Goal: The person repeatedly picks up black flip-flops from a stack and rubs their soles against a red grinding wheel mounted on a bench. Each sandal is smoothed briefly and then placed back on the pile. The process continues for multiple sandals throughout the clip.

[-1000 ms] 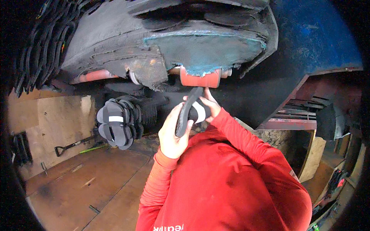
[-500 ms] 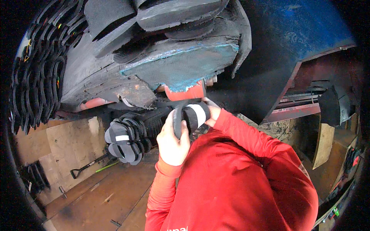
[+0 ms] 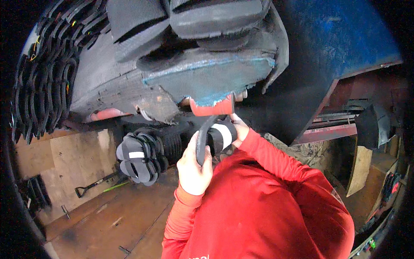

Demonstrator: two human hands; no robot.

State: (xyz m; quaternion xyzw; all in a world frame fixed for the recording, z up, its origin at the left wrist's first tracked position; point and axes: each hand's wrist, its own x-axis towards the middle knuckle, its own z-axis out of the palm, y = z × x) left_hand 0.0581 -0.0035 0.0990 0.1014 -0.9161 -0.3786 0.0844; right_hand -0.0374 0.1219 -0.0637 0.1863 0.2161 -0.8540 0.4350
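Note:
A black slide sandal with a white band across its strap is held up in front of my red-sleeved chest, sole edge turned to the left. My left hand is closed round the sole, thumb on one side and fingers on the other. At the strap's far right edge, my right hand grips the sandal; some of its fingers are hidden behind the strap. Just left of my hands, a bundle of similar dark slides is lined up in a row, the front pair showing a white band.
Above my hands, a worn ledge with a frayed teal cloth carries black slides. Stacked dark soles fill the far left. A blue panel stands at the right. On the floor lie a black-handled tool and a green stick.
My view has shifted slightly, so the ledge sits a little lower and more to the right. The sandal has tilted slightly in my hands; both keep their hold.

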